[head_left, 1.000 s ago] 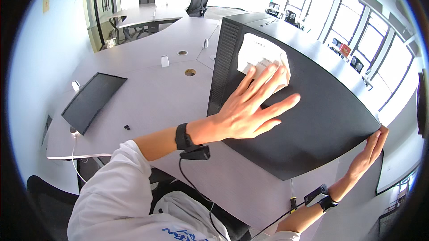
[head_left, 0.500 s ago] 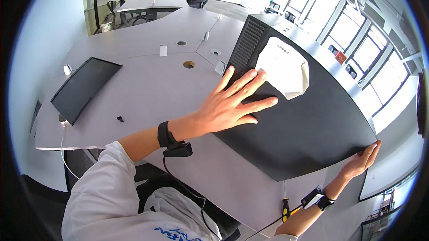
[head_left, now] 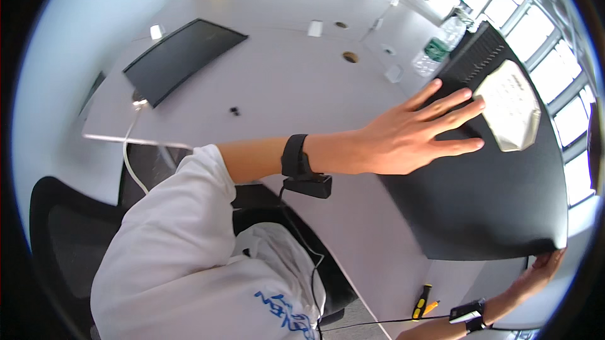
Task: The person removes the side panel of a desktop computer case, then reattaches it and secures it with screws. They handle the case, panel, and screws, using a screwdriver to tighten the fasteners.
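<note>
A large black computer case (head_left: 491,207), with ribbed vent slots along one edge, is tilted over the right part of the table. A white paper-like patch (head_left: 512,110) with faint markings is on its broad face. My left hand (head_left: 400,135) is open, fingers spread flat over the vented end, the tips reaching the white patch's edge. At the lower right corner my right hand (head_left: 541,275) is closed around the case's edge; some of its fingers are hidden behind the case. A clear water bottle (head_left: 441,47) with a green label stands just beyond the vented end.
A black flat monitor (head_left: 186,63) is at the table's far left. Small black bits (head_left: 235,111) lie mid-table (head_left: 296,100). A yellow-and-black screwdriver (head_left: 421,302) lies by my right forearm. A black mesh chair (head_left: 69,245) is at left; a white cable (head_left: 129,144) hangs from the edge.
My view has turned, so the table's contents sit differently in it. The water bottle has come into sight behind the case. Both hands keep their places on the case.
</note>
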Motion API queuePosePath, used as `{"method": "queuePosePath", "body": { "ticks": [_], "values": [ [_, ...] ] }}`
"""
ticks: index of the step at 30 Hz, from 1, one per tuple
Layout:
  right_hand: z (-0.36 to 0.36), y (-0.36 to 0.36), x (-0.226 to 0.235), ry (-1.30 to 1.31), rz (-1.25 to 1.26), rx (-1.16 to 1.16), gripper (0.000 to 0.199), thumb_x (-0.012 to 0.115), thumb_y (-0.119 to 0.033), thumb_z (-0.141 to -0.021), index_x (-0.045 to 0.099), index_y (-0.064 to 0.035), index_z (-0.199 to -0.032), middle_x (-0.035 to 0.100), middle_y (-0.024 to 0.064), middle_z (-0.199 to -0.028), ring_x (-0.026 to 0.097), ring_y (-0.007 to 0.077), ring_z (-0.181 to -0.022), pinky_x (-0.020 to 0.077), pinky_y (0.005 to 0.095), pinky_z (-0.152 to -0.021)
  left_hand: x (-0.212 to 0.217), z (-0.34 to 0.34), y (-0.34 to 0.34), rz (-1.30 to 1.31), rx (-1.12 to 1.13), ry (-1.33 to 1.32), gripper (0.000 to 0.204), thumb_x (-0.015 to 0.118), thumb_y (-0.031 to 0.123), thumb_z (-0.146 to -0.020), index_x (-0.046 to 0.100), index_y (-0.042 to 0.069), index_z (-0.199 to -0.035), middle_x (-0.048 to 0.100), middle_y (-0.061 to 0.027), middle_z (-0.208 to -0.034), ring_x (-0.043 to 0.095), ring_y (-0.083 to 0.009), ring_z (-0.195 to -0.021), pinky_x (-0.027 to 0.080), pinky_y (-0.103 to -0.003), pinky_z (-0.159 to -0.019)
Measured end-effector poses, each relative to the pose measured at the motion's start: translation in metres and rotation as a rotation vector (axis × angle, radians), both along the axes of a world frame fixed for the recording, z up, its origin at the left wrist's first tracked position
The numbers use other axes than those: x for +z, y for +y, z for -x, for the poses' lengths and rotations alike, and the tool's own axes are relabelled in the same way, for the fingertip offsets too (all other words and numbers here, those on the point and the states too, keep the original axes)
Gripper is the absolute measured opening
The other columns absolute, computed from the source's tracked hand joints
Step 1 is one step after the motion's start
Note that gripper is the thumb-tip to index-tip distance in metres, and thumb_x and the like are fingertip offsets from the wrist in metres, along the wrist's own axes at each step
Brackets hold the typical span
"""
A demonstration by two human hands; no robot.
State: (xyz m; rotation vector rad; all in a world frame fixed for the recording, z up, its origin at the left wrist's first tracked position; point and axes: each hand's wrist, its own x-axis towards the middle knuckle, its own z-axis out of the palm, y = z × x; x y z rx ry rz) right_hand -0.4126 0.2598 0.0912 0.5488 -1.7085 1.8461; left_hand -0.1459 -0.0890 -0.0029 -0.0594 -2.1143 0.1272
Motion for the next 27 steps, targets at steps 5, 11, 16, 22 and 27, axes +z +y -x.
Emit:
{"method": "queuePosePath", "body": {
  "ticks": [5,11,16,22,27],
  "values": [
    [-0.002,0.0,-0.017,0.127,-0.196,-0.167,0.034,0.05,-0.042,-0.111,0.069,-0.0138,-0.106,0.049,-0.0021,-0.073,0.044,0.0052,-0.07,0.0367,0.0273,-0.067,-0.01,-0.082,-0.015,-0.149,0.017,-0.027,0.045,0.064,0.005,-0.092,0.065,0.015,-0.136,0.058,-0.0173,-0.135,0.063,-0.0343,-0.116,0.053,-0.045,-0.098],
    [-0.026,0.019,-0.063,0.013,-0.47,-0.129,0.043,0.05,-0.049,-0.109,0.071,-0.0113,-0.103,0.054,-0.0001,-0.076,0.05,0.0076,-0.069,0.0431,0.0255,-0.07,-0.028,-0.207,-0.079,-0.506,0.534,-0.58,0.023,0.063,0.01,-0.097,0.065,0.007,-0.12,0.064,-0.0147,-0.109,0.065,-0.0301,-0.098,0.053,-0.041,-0.089],
    [-0.083,0.032,-0.093,0.148,-0.561,-0.116,0.027,0.052,-0.035,-0.11,0.069,-0.0159,-0.101,0.061,-0.0004,-0.083,0.053,0.0063,-0.073,0.0441,0.0239,-0.068,-0.048,-0.257,-0.107,-0.821,0.792,-0.733,0.025,0.069,0.009,-0.093,0.062,0.008,-0.117,0.063,-0.0121,-0.107,0.063,-0.0269,-0.097,0.051,-0.039,-0.087],
    [-0.14,0.036,-0.097,0.258,-0.745,0.145,0.023,0.052,-0.025,-0.11,0.066,-0.011,-0.097,0.05,-0.0008,-0.073,0.043,0.0072,-0.066,0.0383,0.0257,-0.069,-0.084,-0.261,-0.113,-0.814,0.812,-0.785,0.029,0.074,0.006,-0.086,0.064,0.009,-0.113,0.06,-0.0109,-0.104,0.062,-0.0281,-0.099,0.05,-0.039,-0.087],
    [-0.156,0.022,-0.113,0.287,-0.732,0.18,0.027,0.045,-0.022,-0.11,0.055,-0.0108,-0.088,0.044,0.0008,-0.068,0.034,0.0103,-0.067,0.0297,0.0304,-0.068,-0.104,-0.256,-0.122,-0.673,0.797,-0.763,0.025,0.079,0.008,-0.082,0.068,0.009,-0.105,0.061,-0.0107,-0.101,0.061,-0.0296,-0.1,0.05,-0.042,-0.089]
  ]
}}
